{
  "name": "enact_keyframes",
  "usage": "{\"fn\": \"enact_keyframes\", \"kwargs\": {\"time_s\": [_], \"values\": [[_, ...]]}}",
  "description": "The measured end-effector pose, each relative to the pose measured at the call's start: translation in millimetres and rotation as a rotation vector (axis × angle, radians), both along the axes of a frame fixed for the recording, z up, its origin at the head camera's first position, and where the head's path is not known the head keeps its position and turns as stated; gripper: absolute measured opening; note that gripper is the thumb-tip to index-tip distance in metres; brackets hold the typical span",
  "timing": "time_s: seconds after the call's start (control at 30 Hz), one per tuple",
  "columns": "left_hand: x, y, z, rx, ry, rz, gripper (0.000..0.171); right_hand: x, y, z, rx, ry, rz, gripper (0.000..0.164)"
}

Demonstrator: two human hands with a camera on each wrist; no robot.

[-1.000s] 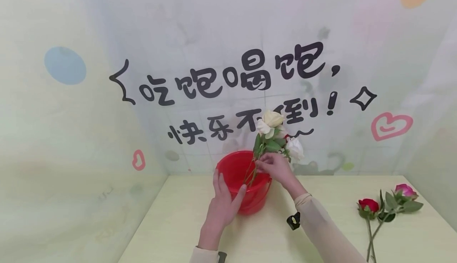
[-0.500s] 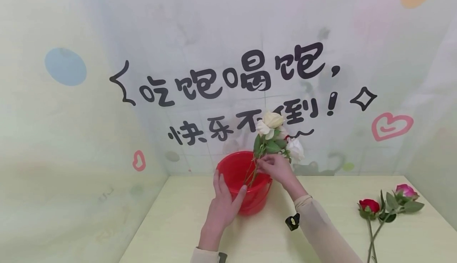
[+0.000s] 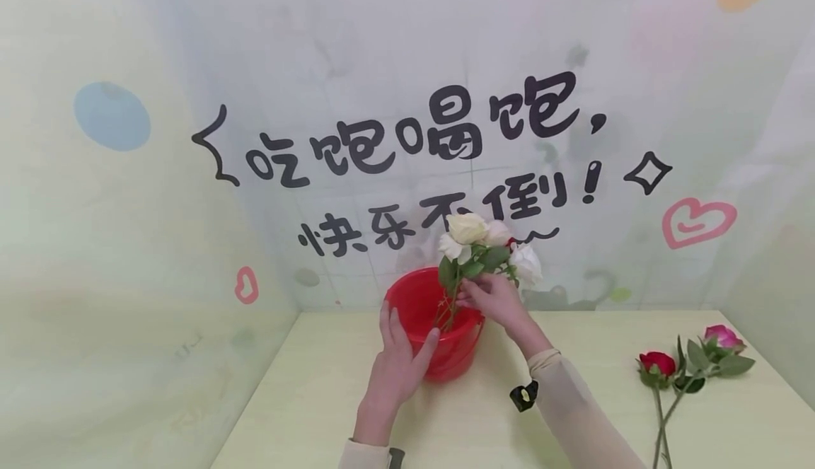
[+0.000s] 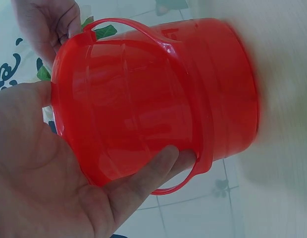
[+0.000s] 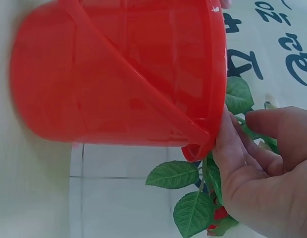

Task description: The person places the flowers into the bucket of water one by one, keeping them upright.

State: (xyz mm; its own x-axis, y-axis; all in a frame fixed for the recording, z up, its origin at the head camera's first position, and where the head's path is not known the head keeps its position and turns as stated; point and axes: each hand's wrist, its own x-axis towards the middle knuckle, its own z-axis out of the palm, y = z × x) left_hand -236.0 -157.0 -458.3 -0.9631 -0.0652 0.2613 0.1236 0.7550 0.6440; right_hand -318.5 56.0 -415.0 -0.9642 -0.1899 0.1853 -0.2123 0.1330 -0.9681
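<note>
A red plastic bucket [image 3: 407, 306] stands on the table, its handle hanging down. My left hand [image 3: 396, 373] holds the bucket by its near left side, the thumb at the rim and the fingers along the outer wall. Over the bucket's right rim, my right hand [image 3: 495, 303] pinches the stem of a cream-white rose [image 3: 467, 228], whose lower stem goes down into the bucket. Beside it are a pale pink rose [image 3: 498, 233] and a white rose [image 3: 526, 264]. A bit of red bloom shows behind them. Green leaves [image 5: 193, 210] hang outside the rim in the right wrist view.
On the table's right lie a red rose [image 3: 658, 364] and a magenta rose [image 3: 724, 339], their stems crossed. A printed wall sheet [image 3: 356, 66] with black lettering rises behind the table [image 3: 305, 384].
The cream-white rose in my right hand has shifted left and slightly down, uncovering more of the pale pink rose. My left hand and the bucket stay put.
</note>
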Motion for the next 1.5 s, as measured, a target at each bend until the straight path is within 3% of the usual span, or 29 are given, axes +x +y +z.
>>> {"fn": "enact_keyframes", "kwargs": {"time_s": [0.27,0.47,0.67,0.87,1.03,1.17,1.3,1.5], "values": [[-0.2,1,-7.3,-0.006,-0.032,0.015,0.110,8.3,7,-1.6,-0.039,-0.075,0.049,0.036],[4.5,3,-3.7,0.006,-0.009,0.001,0.109,10.9,17,-3.6,-0.058,-0.098,0.143,0.036],[4.8,4,-4.0,0.015,-0.009,-0.002,0.107,21.5,40,-3.6,-0.077,-0.121,0.230,0.037],[3.4,2,-0.2,0.025,-0.026,0.007,0.108,36.1,72,-2.5,-0.024,-0.112,0.242,0.042],[2.8,2,2.1,0.034,-0.023,0.017,0.110,49.0,104,0.5,0.041,-0.112,0.206,0.036],[2.9,0,-1.9,0.041,-0.026,0.026,0.110,64.4,134,-3.7,0.178,-0.123,0.101,0.033],[2.7,-3,-4.4,0.042,-0.034,0.027,0.111,82.6,169,-13.2,0.321,-0.159,0.010,0.031],[-3.2,-3,-2.9,0.015,-0.021,0.003,0.111,100.7,229,-33.4,0.371,-0.259,-0.011,0.033]]}}
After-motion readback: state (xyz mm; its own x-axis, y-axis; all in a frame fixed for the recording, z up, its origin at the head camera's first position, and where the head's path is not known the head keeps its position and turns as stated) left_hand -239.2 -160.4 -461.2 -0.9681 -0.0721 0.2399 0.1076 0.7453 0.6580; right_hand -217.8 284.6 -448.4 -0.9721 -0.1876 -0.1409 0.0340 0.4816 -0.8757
